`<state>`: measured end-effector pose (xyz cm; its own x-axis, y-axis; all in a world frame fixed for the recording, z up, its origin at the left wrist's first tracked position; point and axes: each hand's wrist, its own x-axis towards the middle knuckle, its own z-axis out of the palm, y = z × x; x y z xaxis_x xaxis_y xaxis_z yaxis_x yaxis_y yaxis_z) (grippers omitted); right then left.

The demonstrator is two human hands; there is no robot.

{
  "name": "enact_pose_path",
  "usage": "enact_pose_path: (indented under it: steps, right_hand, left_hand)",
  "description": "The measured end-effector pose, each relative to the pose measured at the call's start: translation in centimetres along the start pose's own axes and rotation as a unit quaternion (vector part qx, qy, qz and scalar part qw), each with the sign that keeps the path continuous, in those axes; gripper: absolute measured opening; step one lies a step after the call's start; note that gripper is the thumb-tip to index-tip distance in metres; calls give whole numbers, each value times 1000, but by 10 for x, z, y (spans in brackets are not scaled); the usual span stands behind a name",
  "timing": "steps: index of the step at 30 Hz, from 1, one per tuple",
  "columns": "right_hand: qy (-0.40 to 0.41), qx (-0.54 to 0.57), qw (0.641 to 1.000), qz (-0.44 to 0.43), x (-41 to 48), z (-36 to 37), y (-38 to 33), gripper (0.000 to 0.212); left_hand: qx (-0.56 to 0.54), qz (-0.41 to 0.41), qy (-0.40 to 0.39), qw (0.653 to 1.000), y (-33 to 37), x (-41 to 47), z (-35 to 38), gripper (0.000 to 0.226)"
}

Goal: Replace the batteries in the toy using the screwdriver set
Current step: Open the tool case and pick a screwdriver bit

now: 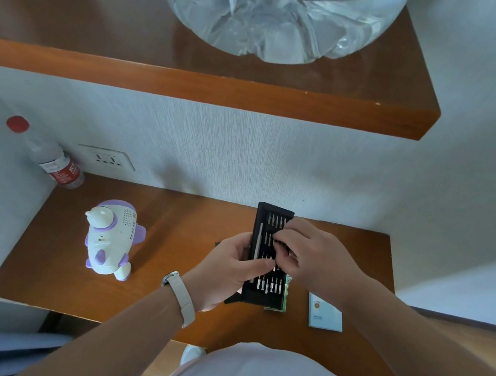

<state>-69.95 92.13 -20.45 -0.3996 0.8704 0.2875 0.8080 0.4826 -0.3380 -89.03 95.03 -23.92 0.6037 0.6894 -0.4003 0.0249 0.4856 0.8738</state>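
**A:** Who has hold of what?

**B:** The left hand (233, 271) grips the black screwdriver set (272, 222) by its left edge, thumb across the tray, above the wooden desk (172, 307). The right hand (313, 259) has its fingers bent over the middle rows of bits. Whether one is pinched between them, I cannot tell.

**A:** And the toy?

**B:** The toy (112, 236) stands upright on the desk, well to the left, and neither hand touches it (white and purple, some small animal figure).

**A:** How should the pick go?

**B:** I'd hold the tray level and pull one bit straight up out of its slot. Then I'd take the driver handle (257, 246) lying along the tray's left side.

**A:** What can't you make out?

**B:** I can't see a battery door or screw on the toy, and the bit tips are too small to read. A green pack (285, 297) under the tray is mostly covered; it may be batteries. The print on the blue-and-white packet (325, 312) is blurred.
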Motion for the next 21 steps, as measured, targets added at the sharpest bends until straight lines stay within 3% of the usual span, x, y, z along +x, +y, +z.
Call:
enact_pose_path:
  steps: [7, 12, 21]
  right_hand:
    - [1, 43, 998, 49, -2, 2, -2, 12]
    - [-46, 74, 993, 77, -3, 2, 8, 19]
    - [-5, 18, 1000, 19, -4, -4, -5, 6]
  left_hand:
    - [-2, -8, 1, 1000, 1, -3, 0, 29]
    - [-1, -16, -4, 1000, -1, -6, -1, 28]
    - [-16, -21, -5, 1000, -3, -6, 6, 35]
